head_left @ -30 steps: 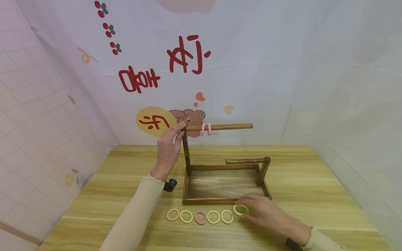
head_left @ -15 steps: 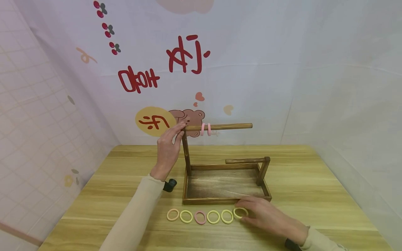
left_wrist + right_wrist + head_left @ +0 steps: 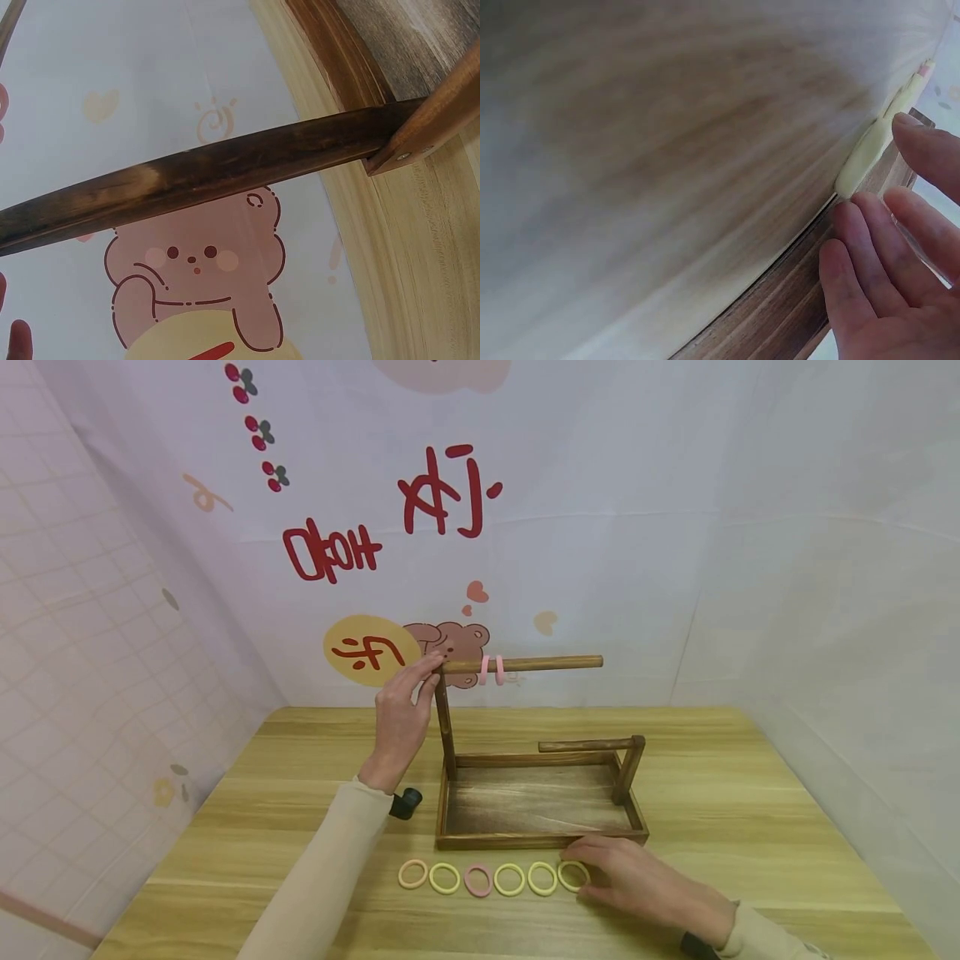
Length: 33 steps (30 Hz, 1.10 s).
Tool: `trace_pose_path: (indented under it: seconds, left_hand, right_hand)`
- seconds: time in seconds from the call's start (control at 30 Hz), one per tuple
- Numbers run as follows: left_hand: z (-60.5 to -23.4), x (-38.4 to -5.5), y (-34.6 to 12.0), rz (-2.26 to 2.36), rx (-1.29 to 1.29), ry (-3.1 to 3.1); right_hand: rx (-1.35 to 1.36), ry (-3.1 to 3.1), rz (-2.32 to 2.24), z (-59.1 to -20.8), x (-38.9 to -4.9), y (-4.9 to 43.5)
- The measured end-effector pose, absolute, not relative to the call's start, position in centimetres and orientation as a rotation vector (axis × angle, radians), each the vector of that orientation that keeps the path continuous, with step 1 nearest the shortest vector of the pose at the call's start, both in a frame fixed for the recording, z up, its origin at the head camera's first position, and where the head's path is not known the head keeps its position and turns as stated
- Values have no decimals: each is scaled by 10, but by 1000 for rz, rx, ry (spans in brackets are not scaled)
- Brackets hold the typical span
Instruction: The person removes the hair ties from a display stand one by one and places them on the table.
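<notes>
A wooden rack (image 3: 540, 841) with a tray base carries a tall post and a rod (image 3: 555, 663) on its left. My left hand (image 3: 401, 714) holds the upper corner of the post; the post (image 3: 195, 176) fills the left wrist view, with fingertips at its left edge. Two pink rings (image 3: 483, 670) hang on the rod. Before the tray lies a row of rings. My right hand (image 3: 645, 883) is at the rightmost yellow ring (image 3: 560, 877), fingers and thumb loosely spread beside it. In the right wrist view that ring (image 3: 864, 159) lies near the fingertips.
Left of it in the row are yellow rings (image 3: 529, 878), a darker pink ring (image 3: 467, 881) and an orange ring (image 3: 401, 874). A shorter rod (image 3: 585, 746) stands at the tray's right. A printed cloth (image 3: 622, 560) hangs behind the wooden table (image 3: 720, 793).
The rightmost yellow ring has come slightly nearer, into line with the row, and my right hand's fingers have loosened around it. My left hand has stayed at the post.
</notes>
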<state>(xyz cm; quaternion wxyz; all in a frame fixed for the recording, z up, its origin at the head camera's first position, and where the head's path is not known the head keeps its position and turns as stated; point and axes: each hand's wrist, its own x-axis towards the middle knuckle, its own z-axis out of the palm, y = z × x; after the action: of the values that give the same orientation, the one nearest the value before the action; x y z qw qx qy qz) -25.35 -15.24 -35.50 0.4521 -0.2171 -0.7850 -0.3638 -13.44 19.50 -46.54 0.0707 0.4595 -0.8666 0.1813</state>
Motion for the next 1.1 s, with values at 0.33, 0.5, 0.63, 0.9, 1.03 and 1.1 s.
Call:
trace_pose_path:
  seconds: [0.33, 0.5, 0.63, 0.9, 1.03, 1.1]
  left_hand:
    - [-354, -254, -152, -900, -553, -1919]
    - [-355, -254, -152, -909, -557, -1918]
    - [-356, -254, -152, -910, -553, -1918]
    - [-357, -255, -153, -899, -549, -1924]
    - [-356, -254, -153, -900, -548, -1925]
    - [-356, -254, -153, -900, -549, -1921]
  right_hand:
    - [1395, -2461, 589, -450, -139, 194]
    - [1359, -2402, 680, -438, -145, 194]
    - [1322, -2365, 771, -427, -149, 191]
    - [1252, -2263, 875, -407, -159, 180]
    - [1204, -2211, 950, -396, -165, 173]
    - [1168, -2197, 977, -389, -168, 170]
